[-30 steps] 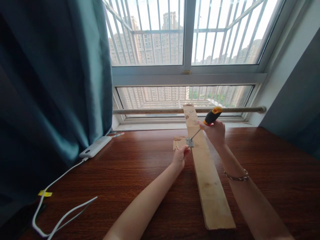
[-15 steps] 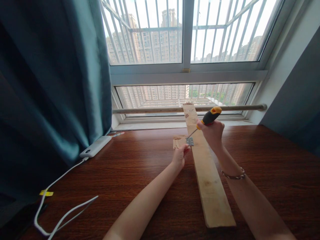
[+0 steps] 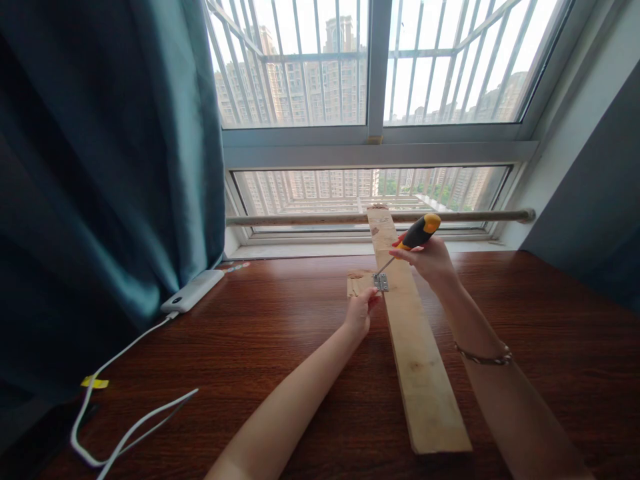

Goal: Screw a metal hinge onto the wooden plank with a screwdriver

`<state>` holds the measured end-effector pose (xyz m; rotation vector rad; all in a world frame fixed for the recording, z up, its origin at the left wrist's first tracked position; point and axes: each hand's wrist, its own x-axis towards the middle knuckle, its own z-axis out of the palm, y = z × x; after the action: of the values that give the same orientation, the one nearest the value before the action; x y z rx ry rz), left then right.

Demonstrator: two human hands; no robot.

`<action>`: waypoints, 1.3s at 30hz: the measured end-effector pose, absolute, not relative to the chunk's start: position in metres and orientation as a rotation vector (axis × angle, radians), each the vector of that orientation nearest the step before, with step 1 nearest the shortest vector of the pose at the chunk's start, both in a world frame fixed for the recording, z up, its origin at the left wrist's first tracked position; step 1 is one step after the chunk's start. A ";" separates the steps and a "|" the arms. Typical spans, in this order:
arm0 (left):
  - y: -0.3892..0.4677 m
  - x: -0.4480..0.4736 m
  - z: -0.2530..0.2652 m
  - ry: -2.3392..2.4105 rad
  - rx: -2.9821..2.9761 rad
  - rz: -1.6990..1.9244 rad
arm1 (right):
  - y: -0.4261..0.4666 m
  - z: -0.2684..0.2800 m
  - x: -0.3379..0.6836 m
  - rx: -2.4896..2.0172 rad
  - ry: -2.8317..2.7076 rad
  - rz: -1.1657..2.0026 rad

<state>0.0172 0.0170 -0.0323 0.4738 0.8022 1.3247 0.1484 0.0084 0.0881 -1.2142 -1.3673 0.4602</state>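
Screwdriver (image 3: 420, 233) slanting down onto a metal hinge (image 3: 382, 283)

The right grip (image 3: 431, 259) is clamped on the black-and-yellow handle; the long axis drops leftward from it, tip at the hinge's left leaf. The left grip (image 3: 359, 311), just below the hinge, pinches a short wood block (image 3: 356, 285). Between both grips, a pale, knotted plank (image 3: 420, 367) runs lengthwise toward the window (image 3: 300, 138) over the glossy, dark-grained desk (image 3: 280, 313).

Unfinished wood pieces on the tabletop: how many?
2. The long board, running away from the camera, and the short piece at its left side, partly covered by the left hand. A small one under a hand could be hidden.
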 end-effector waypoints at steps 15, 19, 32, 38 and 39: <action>0.016 0.018 -0.032 0.813 0.476 1.331 | -0.007 0.094 0.134 -1.447 -1.446 -0.050; 0.015 0.017 -0.030 0.816 0.479 1.327 | -0.002 0.088 0.130 -1.463 -1.328 -0.100; 0.016 0.017 -0.032 0.818 0.461 1.316 | -0.013 0.101 0.141 -1.445 -1.290 0.061; 0.014 0.016 -0.028 0.805 0.466 1.284 | -0.008 0.094 0.137 -1.443 -1.339 0.069; 0.014 0.016 -0.028 0.807 0.463 1.284 | -0.007 0.093 0.136 -1.437 -1.341 0.072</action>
<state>0.0163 0.0139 -0.0277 0.4626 0.8068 1.2835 0.1365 -0.0072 0.0932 -1.4366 -1.3410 0.0716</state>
